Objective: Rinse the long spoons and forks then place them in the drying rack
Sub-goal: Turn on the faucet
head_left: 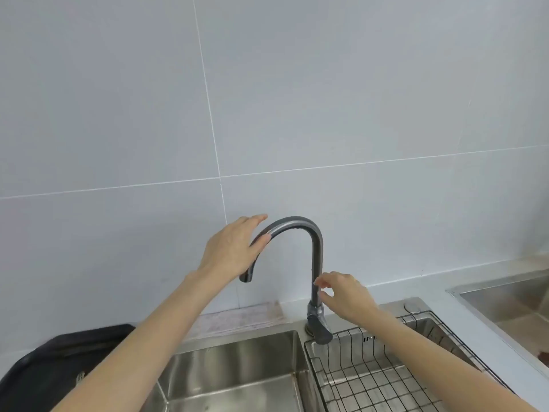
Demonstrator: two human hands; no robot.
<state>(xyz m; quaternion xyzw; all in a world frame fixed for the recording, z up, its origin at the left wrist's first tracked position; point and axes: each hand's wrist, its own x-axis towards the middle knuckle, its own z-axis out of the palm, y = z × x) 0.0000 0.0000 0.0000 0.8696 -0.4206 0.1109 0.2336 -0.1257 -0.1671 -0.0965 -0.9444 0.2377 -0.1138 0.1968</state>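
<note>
A curved grey faucet (315, 248) rises between two steel basins. My left hand (234, 251) wraps the faucet's downward-bending spout, thumb in front and fingers behind it. My right hand (344, 295) hovers beside the faucet's upright stem, just above the lever handle (320, 333), fingers apart and holding nothing. No water shows at the spout. A black wire drying rack (371, 379) sits in the right basin under my right forearm. No spoons or forks are in view.
The left sink basin (237, 367) lies below the spout. A black bag-like object (59, 361) rests on the counter at the lower left. Another steel basin (505, 295) shows at the right edge. A grey tiled wall stands close behind.
</note>
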